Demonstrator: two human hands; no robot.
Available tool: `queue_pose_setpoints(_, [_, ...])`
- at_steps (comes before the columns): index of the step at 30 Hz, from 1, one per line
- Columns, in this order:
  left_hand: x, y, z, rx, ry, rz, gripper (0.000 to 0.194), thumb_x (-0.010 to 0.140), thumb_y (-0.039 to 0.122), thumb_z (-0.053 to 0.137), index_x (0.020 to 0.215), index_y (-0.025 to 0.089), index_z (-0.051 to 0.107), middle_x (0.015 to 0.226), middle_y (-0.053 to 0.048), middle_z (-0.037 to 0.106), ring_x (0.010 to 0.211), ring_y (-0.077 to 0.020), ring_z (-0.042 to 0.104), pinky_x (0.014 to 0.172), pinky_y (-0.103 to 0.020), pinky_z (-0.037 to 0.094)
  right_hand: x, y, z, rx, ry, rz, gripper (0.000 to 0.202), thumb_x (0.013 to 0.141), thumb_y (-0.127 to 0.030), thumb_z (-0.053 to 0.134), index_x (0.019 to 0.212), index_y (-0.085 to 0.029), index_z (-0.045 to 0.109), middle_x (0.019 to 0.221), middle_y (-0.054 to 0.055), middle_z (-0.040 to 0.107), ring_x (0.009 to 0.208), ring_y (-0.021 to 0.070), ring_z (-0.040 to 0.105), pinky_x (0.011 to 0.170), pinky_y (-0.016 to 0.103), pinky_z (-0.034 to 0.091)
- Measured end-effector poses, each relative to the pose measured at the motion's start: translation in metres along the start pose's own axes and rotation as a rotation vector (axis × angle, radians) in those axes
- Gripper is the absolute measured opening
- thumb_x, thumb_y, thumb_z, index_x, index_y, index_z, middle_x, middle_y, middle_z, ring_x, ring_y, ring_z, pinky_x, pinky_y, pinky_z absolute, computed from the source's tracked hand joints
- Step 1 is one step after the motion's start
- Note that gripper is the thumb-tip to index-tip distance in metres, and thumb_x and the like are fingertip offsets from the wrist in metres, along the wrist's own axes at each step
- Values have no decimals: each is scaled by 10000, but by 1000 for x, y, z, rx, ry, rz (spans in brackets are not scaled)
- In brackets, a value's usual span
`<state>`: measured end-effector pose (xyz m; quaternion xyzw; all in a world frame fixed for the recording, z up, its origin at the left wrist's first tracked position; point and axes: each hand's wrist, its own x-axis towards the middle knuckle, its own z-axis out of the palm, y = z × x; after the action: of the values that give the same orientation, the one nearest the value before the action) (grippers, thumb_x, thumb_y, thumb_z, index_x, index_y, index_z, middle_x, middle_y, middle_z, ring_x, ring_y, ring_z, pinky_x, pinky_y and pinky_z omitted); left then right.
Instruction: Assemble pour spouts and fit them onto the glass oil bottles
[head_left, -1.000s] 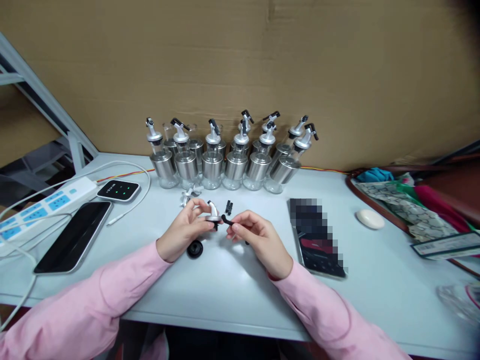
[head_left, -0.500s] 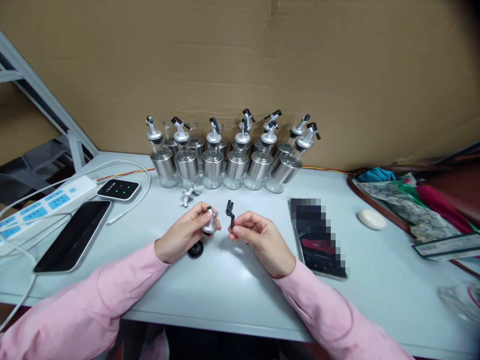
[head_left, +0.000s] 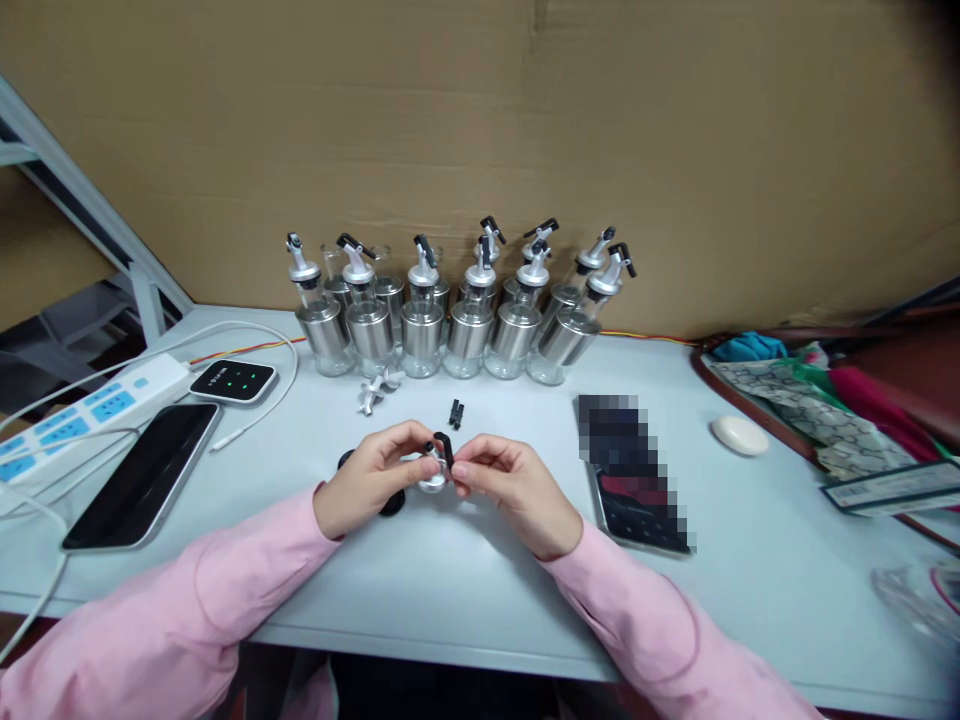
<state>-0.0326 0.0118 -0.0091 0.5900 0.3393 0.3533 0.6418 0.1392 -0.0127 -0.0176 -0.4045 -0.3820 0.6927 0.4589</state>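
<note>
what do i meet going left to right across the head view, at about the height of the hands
black-screened device → left hand → silver pourer top → black lever → right hand → dark flat item → white oval object

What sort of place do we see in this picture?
Probably a small assembly workstation: bottles, most with pour spouts, line the back of the table, loose black pieces lie on it, and the left hand holds a silver spout.
</note>
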Motion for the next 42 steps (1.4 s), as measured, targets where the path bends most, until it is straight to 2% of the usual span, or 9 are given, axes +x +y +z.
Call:
queue_pose_setpoints(9, [-3, 0, 1, 61, -80, -25, 227, 696, 216, 670, 916, 167, 648, 868, -24, 526, 783, -129, 514, 654, -218, 456, -3, -9, 3, -91, -25, 23, 168, 540, -231, 781, 579, -145, 641, 511, -40, 611, 466, 54, 491, 508, 206, 389])
queue_pose_setpoints(15, [-3, 3, -1, 65, -121, -28, 145, 647, 215, 713, 771, 143, 691, 737, -4, 531, 680, -109, 525, 621, -213, 449, -4, -9, 2, -112, -74, 83, 235, 491, -267, 810, 587, -136, 641, 512, -33, 617, 457, 55, 494, 499, 206, 387])
queue_pose_setpoints(21, [-4, 1, -1, 51, -73, -22, 195, 594, 226, 761, 734, 129, 666, 667, 6, 551, 619, -98, 521, 587, -210, 445, -3, -6, 3, -72, -104, 76, 267, 505, -293, 806, 631, -150, 619, 537, -49, 601, 467, 55, 494, 502, 205, 391])
queue_pose_setpoints(25, [-4, -1, 0, 13, -14, -25, 231, 583, 258, 776, 717, 131, 636, 650, 4, 580, 589, -101, 530, 554, -215, 440, -3, -5, 4, -126, -86, 19, 233, 587, -330, 761, 661, -157, 624, 550, -49, 571, 493, 63, 481, 527, 217, 393])
queue_pose_setpoints(28, [-4, 0, 1, 29, 27, 4, 188, 624, 254, 748, 729, 133, 649, 675, -5, 598, 613, -113, 555, 582, -232, 459, -4, -6, 5, -184, -72, -54, 224, 634, -350, 730, 709, -162, 633, 611, -25, 591, 553, 87, 504, 574, 241, 405])
queue_pose_setpoints(33, [-2, 1, -1, 168, 88, 119, 116, 693, 210, 699, 793, 155, 681, 784, -33, 650, 767, -151, 590, 755, -272, 456, -4, -9, 2, -262, -45, -178, 214, 714, -363, 662, 679, -171, 574, 617, -29, 540, 563, 86, 465, 574, 235, 389])
queue_pose_setpoints(36, [-1, 1, -3, 221, 174, 216, 107, 670, 207, 722, 761, 162, 687, 816, -39, 662, 852, -170, 578, 834, -283, 421, -5, -7, 2, -280, -42, -260, 182, 746, -346, 634, 741, -186, 549, 723, -15, 537, 682, 105, 511, 634, 240, 420])
queue_pose_setpoints(39, [-1, 3, 1, 186, 231, 153, 132, 665, 234, 719, 755, 147, 679, 748, -31, 652, 736, -149, 570, 728, -266, 443, -6, -3, 6, -323, -46, -346, 286, 683, -279, 706, 894, -222, 522, 935, 15, 553, 878, 143, 549, 701, 260, 465])
queue_pose_setpoints(42, [0, 8, 9, 90, 264, 37, 180, 655, 265, 716, 765, 139, 649, 706, -12, 635, 655, -134, 570, 619, -241, 455, -8, -2, 11, -441, -49, -408, 340, 710, -242, 681, 996, -243, 498, 1033, 39, 561, 893, 152, 571, 700, 270, 492])
